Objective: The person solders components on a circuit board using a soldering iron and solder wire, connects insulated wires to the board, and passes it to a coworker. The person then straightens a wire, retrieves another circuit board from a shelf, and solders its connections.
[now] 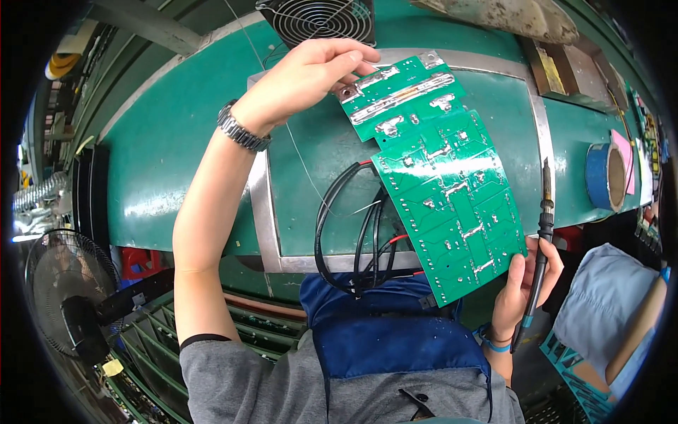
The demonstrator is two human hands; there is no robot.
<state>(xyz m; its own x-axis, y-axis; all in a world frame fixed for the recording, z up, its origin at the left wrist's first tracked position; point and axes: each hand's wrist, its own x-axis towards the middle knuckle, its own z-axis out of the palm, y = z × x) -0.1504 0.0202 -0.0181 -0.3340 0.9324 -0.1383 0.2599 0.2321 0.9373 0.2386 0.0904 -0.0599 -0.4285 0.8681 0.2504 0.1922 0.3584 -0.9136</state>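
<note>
A large green circuit board (462, 201) is held up at a tilt, its face with shiny solder joints and thick solder strips in view. My left hand (311, 74) grips its far left corner, thumb and fingers closed on the edge. With my right hand (519, 286) I pinch the near right edge and also hold a soldering iron (542, 258), whose tip points away from me. Black cables (323, 240) with red ends hang in loops from beneath the board. A thin silvery wire (305, 173) runs below my left wrist toward the cables. The board's underside is hidden.
A black fan with a wire guard (321, 20) stands at the bench's far edge. To the right are a roll of blue tape (599, 177) and a metal box (579, 78). The green bench (176, 155) has metal strips. A standing fan (70, 290) is at left.
</note>
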